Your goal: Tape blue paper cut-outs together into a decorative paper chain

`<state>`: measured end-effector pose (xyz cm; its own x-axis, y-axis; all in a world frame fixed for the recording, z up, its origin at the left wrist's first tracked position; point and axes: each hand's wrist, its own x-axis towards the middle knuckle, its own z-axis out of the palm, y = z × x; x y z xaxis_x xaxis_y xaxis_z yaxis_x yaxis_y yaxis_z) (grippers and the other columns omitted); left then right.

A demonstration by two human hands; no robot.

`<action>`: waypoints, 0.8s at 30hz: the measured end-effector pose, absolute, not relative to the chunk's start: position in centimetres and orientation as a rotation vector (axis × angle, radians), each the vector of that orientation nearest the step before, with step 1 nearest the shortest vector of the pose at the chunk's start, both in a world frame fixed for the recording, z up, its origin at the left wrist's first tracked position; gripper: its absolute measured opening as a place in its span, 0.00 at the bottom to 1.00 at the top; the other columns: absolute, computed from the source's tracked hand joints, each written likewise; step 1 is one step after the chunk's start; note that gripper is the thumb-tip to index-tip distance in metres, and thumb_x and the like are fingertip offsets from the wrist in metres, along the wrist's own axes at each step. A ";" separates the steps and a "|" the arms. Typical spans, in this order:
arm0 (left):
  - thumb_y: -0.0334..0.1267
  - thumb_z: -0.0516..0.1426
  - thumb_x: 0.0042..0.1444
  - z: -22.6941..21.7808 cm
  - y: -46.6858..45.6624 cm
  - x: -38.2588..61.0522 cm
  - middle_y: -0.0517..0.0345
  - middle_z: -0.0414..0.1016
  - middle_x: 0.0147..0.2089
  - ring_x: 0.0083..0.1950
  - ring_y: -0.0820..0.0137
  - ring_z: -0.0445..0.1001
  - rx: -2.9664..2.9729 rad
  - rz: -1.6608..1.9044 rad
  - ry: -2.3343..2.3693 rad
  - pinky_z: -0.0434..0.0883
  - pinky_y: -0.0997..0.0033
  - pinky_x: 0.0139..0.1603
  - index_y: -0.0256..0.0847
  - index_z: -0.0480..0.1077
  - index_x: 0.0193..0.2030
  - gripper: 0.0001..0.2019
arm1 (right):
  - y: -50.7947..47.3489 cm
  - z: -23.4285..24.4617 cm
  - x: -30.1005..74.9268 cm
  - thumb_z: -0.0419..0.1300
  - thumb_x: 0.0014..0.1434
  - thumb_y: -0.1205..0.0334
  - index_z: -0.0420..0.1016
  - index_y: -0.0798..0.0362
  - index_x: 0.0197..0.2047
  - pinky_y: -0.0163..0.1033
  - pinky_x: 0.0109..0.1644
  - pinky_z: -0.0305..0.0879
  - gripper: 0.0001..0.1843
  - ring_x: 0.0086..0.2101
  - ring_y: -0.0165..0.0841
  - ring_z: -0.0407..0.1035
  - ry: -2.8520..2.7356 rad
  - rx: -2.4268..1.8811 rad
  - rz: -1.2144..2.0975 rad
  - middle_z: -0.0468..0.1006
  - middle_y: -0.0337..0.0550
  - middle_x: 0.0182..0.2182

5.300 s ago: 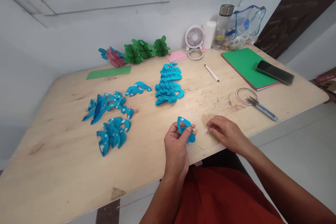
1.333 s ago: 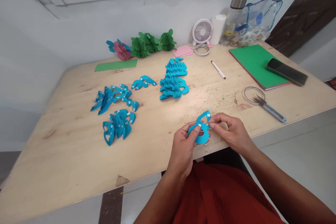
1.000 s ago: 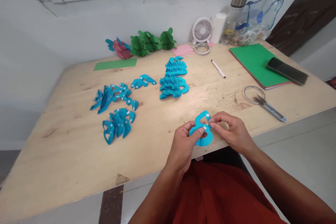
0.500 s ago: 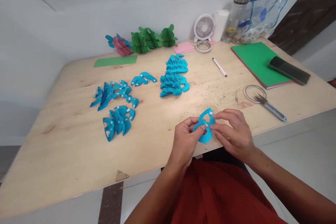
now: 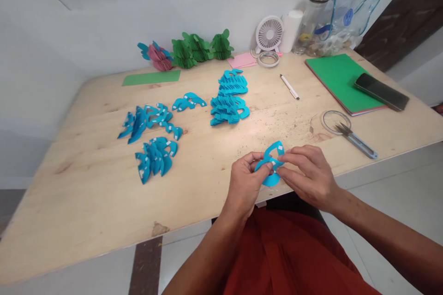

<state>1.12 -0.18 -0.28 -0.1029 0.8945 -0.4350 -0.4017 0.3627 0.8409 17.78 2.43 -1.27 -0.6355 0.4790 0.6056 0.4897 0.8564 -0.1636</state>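
Observation:
Just above the table's front edge, my left hand point(image 5: 245, 179) pinches a blue paper cutout point(image 5: 272, 179) between thumb and fingers. The cutout has curved lobes with openings and small white tape pieces on it. My right hand point(image 5: 309, 175) is at the cutout's right side, its thumb and fingertips closed on that edge. Whether those fingertips also hold a bit of tape is too small to tell. To the left lie similar blue cutouts with white tape pieces point(image 5: 157, 159). Stacks of blue paper cutouts point(image 5: 228, 110) lie farther back in the middle.
Snips point(image 5: 358, 140) rest over a tape roll point(image 5: 323, 122) at the right. Behind are a pen point(image 5: 290, 86), a green paper stack point(image 5: 332, 78), a phone point(image 5: 382, 91), a small fan point(image 5: 269, 33) and a bottle point(image 5: 313, 18). Green paper figures point(image 5: 199, 48) stand by the wall.
The cutout has tilted slightly in my hands, and its upper lobe has opened a little. My right fingers have shifted slightly along its right edge. The things on the table have not moved.

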 end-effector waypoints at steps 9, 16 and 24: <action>0.31 0.64 0.41 -0.4 -0.3 1.2 0.61 0.74 0.23 0.24 0.75 0.69 0.566 1.201 1.236 0.66 0.76 0.26 0.37 0.76 0.27 0.04 | 3.0 -0.2 18.0 0.56 0.61 0.71 0.74 0.48 0.41 0.48 0.48 0.64 0.10 0.46 0.39 0.69 -2.512 -0.576 -0.040 0.79 0.44 0.42; 0.31 0.63 0.42 -0.5 -0.4 1.2 0.60 0.74 0.24 0.25 0.74 0.68 0.590 1.197 1.220 0.66 0.76 0.27 0.37 0.75 0.29 0.05 | 3.3 1.2 17.7 0.50 0.63 0.74 0.73 0.52 0.39 0.47 0.47 0.64 0.13 0.46 0.38 0.68 -2.647 -0.503 -0.108 0.79 0.47 0.39; 0.32 0.63 0.42 -0.4 -0.4 1.3 0.61 0.73 0.23 0.24 0.75 0.68 0.592 1.192 1.222 0.66 0.75 0.27 0.36 0.74 0.30 0.06 | 3.5 2.0 17.8 0.51 0.63 0.73 0.73 0.55 0.38 0.47 0.47 0.64 0.10 0.45 0.39 0.67 -2.692 -0.464 -0.133 0.79 0.48 0.39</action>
